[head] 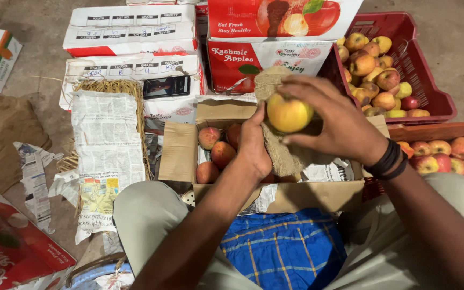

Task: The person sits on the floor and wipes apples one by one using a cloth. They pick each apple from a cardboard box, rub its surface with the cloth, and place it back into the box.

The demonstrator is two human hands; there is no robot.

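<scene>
My right hand (335, 120) grips a yellow apple with an orange blush (288, 114) above an open cardboard box (179, 153). My left hand (253, 146) holds a piece of coarse burlap cloth (279, 156) that hangs behind and under the apple. Inside the box lie several red apples (216, 153) on newspaper lining. A black band circles my right wrist.
A red crate (430, 86) of yellow-red apples stands at the back right, another crate (447, 153) at the right. Printed apple cartons (130, 32) are stacked behind, a phone (166, 86) on one. Newspaper sheets (106, 156) and straw lie left. A blue checked cloth (283, 249) covers my lap.
</scene>
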